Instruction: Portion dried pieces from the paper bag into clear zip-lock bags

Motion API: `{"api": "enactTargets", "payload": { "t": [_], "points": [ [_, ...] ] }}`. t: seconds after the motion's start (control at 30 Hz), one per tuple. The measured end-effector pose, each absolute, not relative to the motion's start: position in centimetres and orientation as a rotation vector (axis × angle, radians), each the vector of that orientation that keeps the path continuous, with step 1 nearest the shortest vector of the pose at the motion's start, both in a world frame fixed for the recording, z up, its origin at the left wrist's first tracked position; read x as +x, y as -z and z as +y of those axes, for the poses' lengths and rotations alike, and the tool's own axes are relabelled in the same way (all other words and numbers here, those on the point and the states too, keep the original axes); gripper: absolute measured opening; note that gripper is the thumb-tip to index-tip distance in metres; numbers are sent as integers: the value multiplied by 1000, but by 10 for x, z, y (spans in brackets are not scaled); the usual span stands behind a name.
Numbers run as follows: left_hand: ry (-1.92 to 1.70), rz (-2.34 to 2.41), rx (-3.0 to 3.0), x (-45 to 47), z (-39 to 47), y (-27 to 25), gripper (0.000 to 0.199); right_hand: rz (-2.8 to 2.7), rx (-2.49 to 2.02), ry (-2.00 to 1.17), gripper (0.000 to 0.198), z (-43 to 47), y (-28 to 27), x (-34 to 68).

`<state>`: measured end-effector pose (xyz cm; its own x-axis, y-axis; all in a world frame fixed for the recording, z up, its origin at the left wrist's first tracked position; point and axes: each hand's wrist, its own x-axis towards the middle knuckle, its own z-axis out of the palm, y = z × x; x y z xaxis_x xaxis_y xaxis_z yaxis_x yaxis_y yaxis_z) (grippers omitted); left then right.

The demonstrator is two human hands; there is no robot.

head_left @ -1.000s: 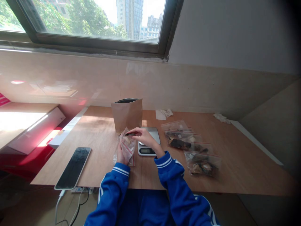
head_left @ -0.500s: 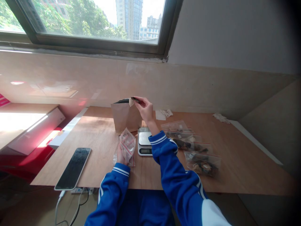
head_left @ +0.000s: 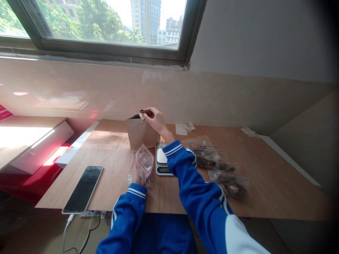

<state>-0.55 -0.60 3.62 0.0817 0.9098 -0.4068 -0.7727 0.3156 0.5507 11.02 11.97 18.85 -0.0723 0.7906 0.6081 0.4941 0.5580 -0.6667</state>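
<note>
Over the mouth of an upright brown paper bag (head_left: 140,132), my right hand (head_left: 156,121) pinches a few small dark and pale flat pieces (head_left: 145,113); their exact kind is too small to tell. My left hand (head_left: 137,175) is closed round a clear zip bag (head_left: 144,163) with red seal lines, low over the table in front of the paper bag. Between my forearms stands a small kitchen scale (head_left: 162,157) with a silver plate, its right side hidden by my right sleeve. What lies inside the paper bag is hidden.
Several filled zip bags (head_left: 231,185) with dark contents lie to the right of the scale. A phone (head_left: 83,188) rests at the table's front left, a white cable (head_left: 69,219) hanging below it. Crumpled tissue (head_left: 188,127) lies at the back. The window wall (head_left: 113,91) borders the table (head_left: 275,183).
My right hand has moved left with the pieces, from the right edge of the paper bag to over its opening. My left hand and the zip bag have hardly moved.
</note>
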Motion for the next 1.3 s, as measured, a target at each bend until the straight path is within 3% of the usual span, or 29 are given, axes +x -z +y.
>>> {"api": "enactTargets", "payload": {
  "t": [0.43,0.87,1.3],
  "points": [
    [-1268,773,236,-5,-7,-33,51,-2195,-1604,-164,31,87,-208,102],
    [-1292,726,279,-7,-5,-27,48,-2182,-1528,-136,25,74,-212,107],
    [-1290,661,225,-8,-4,-22,53,-2174,-1396,-312,23,73,-208,115]
  ]
}}
